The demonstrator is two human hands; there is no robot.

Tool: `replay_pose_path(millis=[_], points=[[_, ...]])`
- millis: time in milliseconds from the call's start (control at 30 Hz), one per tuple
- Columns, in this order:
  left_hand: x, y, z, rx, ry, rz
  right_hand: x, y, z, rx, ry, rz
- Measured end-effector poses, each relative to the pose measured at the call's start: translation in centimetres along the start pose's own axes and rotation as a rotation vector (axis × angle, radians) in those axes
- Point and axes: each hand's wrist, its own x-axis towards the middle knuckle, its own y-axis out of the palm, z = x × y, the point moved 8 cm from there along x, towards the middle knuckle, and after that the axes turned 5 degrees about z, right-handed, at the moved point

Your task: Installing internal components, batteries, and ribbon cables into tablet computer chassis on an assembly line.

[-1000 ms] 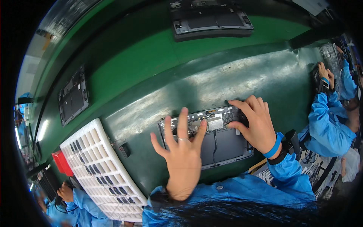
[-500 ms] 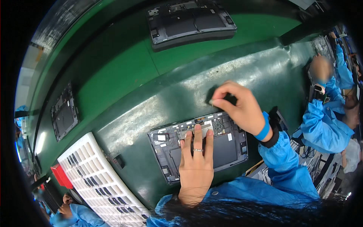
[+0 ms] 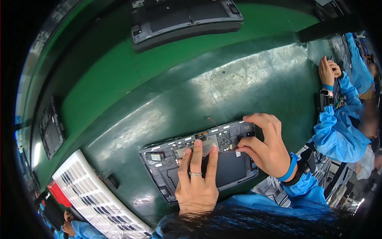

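A dark grey laptop base (image 3: pixel 159 183) lies on the green bench in front of me, its inside exposed. My left hand (image 3: pixel 197 179) rests on it, fingers stretched out over the circuit board (image 3: pixel 223 139) along the far side. At the far right corner is my right hand (image 3: pixel 267 143). Its thumb and index finger are wide apart, the index at the far edge and the thumb lower down near the board's right end. A thin reddish cable (image 3: pixel 213 120) with a small dark tip sticks out past the far edge.
A white tray (image 3: pixel 71 163) of small black parts stands at left, beside a red box (image 3: pixel 59 193). A small black piece (image 3: pixel 113 182) lies between tray and base. More laptop bases (image 3: pixel 187 26) sit beyond the bench's far edge. A co-worker (image 3: pixel 338 127) works at right.
My right hand has moved from a pinch above the far edge down to the right corner, its fingers now spread. The cable now shows past the far edge. My view has shifted slightly.
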Motion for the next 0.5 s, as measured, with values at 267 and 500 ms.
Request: replay_pose_path(millis=[267,500], points=[[0.2,0.4,0.1,0.051,-0.061,0.037,-0.8,1.3,0.1,0.038,-0.055,0.067],[-0.1,0.7,0.0,0.072,-0.033,0.064,-0.6,1.4,-0.4,-0.026,-0.14,0.018]])
